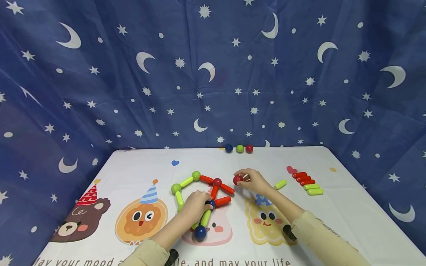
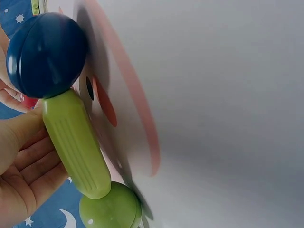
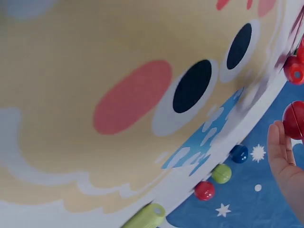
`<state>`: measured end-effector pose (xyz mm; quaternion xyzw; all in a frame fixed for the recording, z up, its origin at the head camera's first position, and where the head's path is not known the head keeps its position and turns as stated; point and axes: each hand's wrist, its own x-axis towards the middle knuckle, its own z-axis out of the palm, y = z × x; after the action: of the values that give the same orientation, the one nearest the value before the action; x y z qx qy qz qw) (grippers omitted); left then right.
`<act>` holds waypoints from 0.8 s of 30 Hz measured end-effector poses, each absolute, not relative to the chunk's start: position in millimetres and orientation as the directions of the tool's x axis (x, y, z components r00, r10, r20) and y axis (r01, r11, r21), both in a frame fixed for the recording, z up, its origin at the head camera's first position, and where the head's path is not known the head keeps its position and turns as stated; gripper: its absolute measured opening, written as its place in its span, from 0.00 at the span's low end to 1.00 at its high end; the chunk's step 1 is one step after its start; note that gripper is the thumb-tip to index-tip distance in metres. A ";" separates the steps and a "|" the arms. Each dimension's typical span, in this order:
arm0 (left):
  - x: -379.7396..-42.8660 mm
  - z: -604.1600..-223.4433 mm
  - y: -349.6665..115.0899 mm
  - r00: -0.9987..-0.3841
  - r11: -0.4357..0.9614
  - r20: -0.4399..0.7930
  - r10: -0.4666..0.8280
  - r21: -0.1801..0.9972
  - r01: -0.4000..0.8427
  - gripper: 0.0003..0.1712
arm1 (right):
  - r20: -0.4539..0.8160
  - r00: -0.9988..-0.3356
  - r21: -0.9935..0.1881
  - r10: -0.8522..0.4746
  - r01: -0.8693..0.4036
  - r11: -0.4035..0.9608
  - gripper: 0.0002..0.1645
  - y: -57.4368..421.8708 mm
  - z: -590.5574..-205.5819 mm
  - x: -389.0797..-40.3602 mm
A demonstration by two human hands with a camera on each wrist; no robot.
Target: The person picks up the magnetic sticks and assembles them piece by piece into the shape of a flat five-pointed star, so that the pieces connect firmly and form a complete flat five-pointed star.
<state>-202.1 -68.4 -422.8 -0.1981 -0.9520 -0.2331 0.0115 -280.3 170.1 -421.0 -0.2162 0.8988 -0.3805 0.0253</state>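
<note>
Between the thumb and fingers of my right hand (image 1: 253, 181) is a red ball (image 1: 237, 180), pinched just above the tabletop; the right wrist view shows this red ball (image 3: 295, 119) at its right edge. My left hand (image 1: 195, 207) reaches over a ring of rods and balls and grips a dark blue ball (image 1: 210, 204) on its right side, partly covering it. Two red rods (image 1: 223, 201) (image 1: 227, 188) stick out to the right from the ring, toward the right hand. Nearest the front is another blue ball (image 1: 200, 233), joined to a light green rod (image 2: 76, 145) and a green ball (image 2: 110, 206).
Several red rods (image 1: 303, 178) and light green rods (image 1: 315, 191) lie at the right, with a single green rod (image 1: 280, 184) closer in. Along the back edge sit a blue ball (image 1: 229, 148), a green ball (image 1: 240, 148) and a red ball (image 1: 249, 149). A starry curtain (image 1: 213, 74) hangs behind.
</note>
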 end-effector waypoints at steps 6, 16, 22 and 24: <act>-202.9 -423.5 -68.7 -0.919 0.807 0.121 0.375 0.446 0.387 0.07 | 0.103 -0.892 -0.690 -0.441 -0.383 0.614 0.17 172.8 -419.2 -270.5; -203.3 -422.5 -69.9 -0.921 0.799 0.114 0.373 0.465 0.381 0.06 | 0.036 -0.869 -0.667 -0.494 -0.389 0.635 0.23 174.1 -423.3 -258.3; -203.5 -423.4 -69.3 -0.917 0.798 0.121 0.379 0.459 0.390 0.05 | -0.010 -0.868 -0.653 -0.496 -0.369 0.661 0.24 168.8 -429.2 -254.1; -203.1 -423.6 -68.8 -0.918 0.798 0.120 0.378 0.461 0.389 0.06 | -0.009 -0.872 -0.645 -0.490 -0.369 0.669 0.24 167.1 -430.3 -253.8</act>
<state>-203.1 -68.8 -423.6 -0.2022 -0.9481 -0.2453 0.0108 -253.8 167.1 -430.3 -0.2361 0.9089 -0.3314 0.0912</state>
